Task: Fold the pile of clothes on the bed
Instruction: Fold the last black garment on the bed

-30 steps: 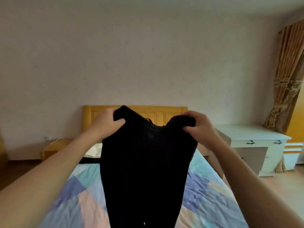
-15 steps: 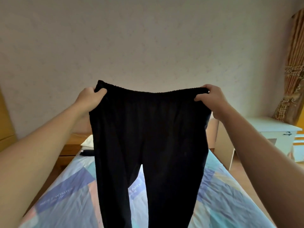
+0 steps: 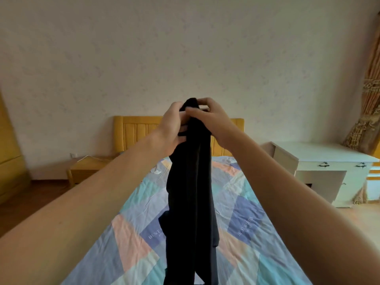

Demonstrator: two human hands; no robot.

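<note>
1. Black trousers [image 3: 190, 182] held up in the air over the bed [image 3: 257, 243], folded lengthwise, legs hanging straight down.
2. Left hand [image 3: 173, 125] grips the waistband end, fingers curled round the cloth.
3. Right hand [image 3: 207, 118] pinches the same top edge, touching the left.
4. Yellow headboard [image 3: 135, 130] behind.

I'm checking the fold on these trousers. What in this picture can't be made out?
- Trousers, head view: leg ends cut off by the bottom edge.
- Left hand: fingers partly hidden behind the trousers.
- Bed: the middle strip and part of the headboard hidden by trousers and arms.
- Pile of clothes: not in view.
</note>
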